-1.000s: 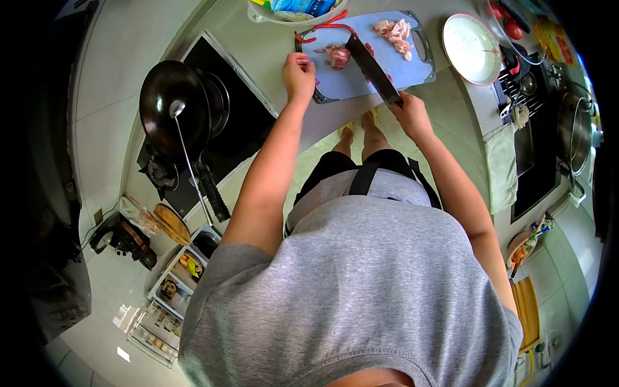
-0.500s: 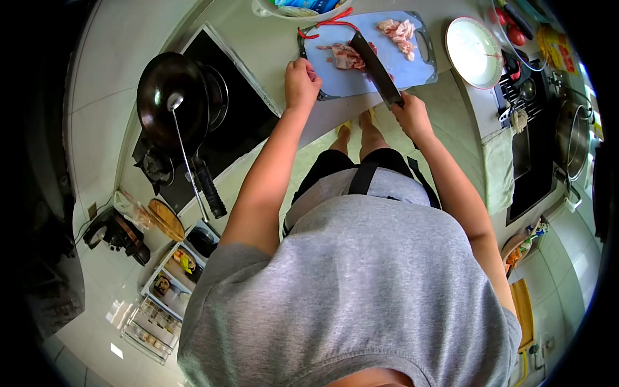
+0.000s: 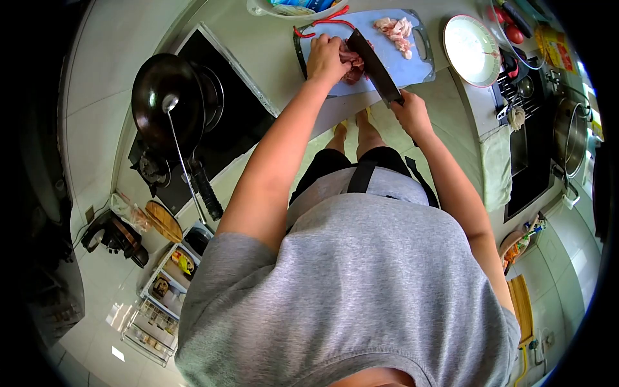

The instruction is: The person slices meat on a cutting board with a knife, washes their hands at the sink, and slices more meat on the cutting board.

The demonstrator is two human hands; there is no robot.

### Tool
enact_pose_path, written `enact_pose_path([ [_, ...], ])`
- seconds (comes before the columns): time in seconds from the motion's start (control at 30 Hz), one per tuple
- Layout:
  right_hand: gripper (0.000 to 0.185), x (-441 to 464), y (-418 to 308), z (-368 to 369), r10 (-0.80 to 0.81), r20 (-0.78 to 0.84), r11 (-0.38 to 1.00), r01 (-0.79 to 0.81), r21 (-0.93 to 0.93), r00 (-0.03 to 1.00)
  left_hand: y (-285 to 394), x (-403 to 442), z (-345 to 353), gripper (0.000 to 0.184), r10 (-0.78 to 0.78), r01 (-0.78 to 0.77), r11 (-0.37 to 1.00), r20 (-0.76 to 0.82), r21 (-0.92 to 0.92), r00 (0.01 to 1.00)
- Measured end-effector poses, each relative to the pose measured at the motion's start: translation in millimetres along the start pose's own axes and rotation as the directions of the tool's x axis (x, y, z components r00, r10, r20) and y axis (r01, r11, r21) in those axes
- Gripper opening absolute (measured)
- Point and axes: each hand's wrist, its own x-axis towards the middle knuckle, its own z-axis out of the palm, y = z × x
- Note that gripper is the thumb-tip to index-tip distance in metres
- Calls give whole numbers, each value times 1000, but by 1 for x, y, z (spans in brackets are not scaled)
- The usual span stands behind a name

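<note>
A flat blue plastic board (image 3: 412,69) lies under the big dark metal knife (image 3: 379,68), which looks heavy and stiff. The right hand (image 3: 414,115) wraps its fingers round the handle, a good holding place. Beside the blade, the raw red meat (image 3: 353,76) looks soft, slippery, best held with tucked fingertips. The left hand (image 3: 326,62) bends over it; I can't tell if it pinches.

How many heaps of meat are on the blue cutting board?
2: a pale heap toward the right of the board, and a redder heap partly under the left hand, which may hide more.
</note>
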Motion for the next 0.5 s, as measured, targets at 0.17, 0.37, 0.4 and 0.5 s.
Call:
enact_pose_path([
  [0.17,28,2,5,0,-48,0,999,48,11,999,-24,-2,4,28,-44,32,984,-69,-176,997],
  [0.37,28,-1,-1,-3,-24,17,1000,24,-16,1000,-46,-5,-21,26,-246,149,924,-248,-352,937],
  [0.4,28,-1,-1,-3,-19,15,1000,19,-13,1000,-33,-9,-31,29,-149,119,988,-417,-96,896],
  [0.5,29,-3,-3,-1,11,15,1000,-11,-14,1000,-25,-24,-11,35,106,-83,994,-412,72,905],
])
